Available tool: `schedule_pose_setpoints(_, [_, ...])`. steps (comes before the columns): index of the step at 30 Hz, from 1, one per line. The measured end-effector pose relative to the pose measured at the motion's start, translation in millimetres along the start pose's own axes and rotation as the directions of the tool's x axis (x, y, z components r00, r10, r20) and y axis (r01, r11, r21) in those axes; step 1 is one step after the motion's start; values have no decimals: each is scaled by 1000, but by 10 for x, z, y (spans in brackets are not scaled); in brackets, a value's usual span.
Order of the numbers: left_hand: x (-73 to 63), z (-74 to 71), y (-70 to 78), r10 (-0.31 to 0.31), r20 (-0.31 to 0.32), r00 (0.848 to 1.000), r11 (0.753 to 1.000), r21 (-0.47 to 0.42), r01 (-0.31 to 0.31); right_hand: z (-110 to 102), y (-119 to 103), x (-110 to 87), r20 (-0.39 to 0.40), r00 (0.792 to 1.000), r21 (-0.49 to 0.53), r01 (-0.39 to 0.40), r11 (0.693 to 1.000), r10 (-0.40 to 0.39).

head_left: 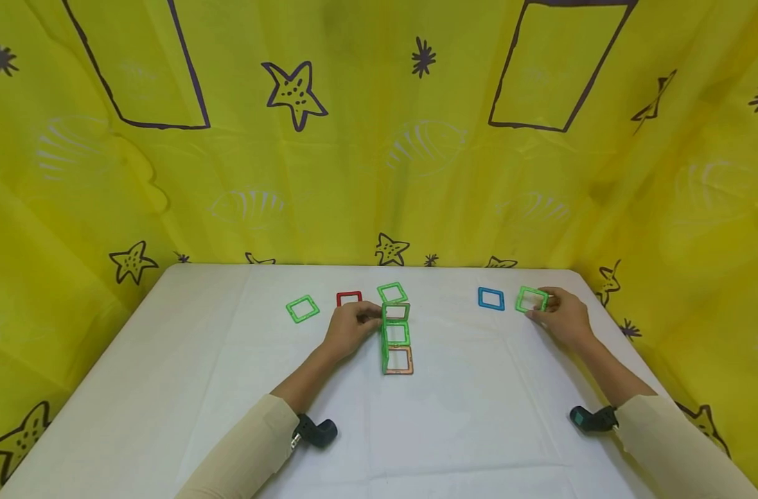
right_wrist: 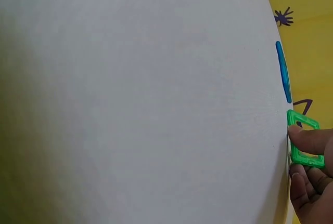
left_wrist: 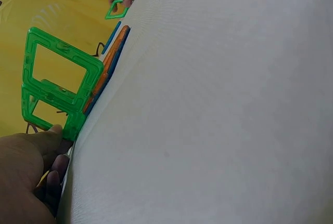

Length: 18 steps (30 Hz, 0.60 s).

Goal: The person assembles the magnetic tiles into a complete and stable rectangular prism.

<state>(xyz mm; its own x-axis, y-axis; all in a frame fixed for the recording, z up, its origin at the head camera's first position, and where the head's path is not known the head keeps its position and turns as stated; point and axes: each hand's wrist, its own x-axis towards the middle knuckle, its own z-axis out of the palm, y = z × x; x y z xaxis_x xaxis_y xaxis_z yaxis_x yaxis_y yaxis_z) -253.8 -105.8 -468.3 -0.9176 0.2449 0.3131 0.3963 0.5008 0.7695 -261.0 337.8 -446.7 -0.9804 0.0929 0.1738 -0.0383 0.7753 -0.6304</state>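
My left hand (head_left: 349,331) is at the far left end of a small structure of square magnetic tiles. In the left wrist view its thumb and fingers pinch the lower edge of an upright green magnetic tile (left_wrist: 66,48). The structure's row has green tiles (head_left: 407,334) and an orange tile (head_left: 411,362) at the near end, with green ones standing along the left side. Over at the right, my right hand (head_left: 565,320) pinches a single green square tile (head_left: 519,299) between thumb and fingers, tilted up in the right wrist view.
A blue tile (head_left: 480,298) lies left of the right hand. Beyond the left hand lies a red tile (head_left: 349,294), partly hidden. One loose green tile (head_left: 291,314) is farther left, another green tile (head_left: 389,285) just behind the structure. A yellow curtain (head_left: 354,180) hangs behind the white table (head_left: 466,416).
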Motion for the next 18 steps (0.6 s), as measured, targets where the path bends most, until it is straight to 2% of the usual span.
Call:
schedule_pose_setpoints(7, [-3,-9,15,-10,2,1000,1000,-4,10,-9,-105,-72,-18,1000,8,-4,1000,4])
schedule_pose_setpoints(12, [8,-1,13,-13,-4,1000,1000,-11,13,-4,-120,-116,-20,999,8,-33,999,33])
schedule_pose_setpoints(18, [4,12,3,-17,-8,1000,1000,-6,17,-15,-142,-168,-22,999,35,-25,999,26])
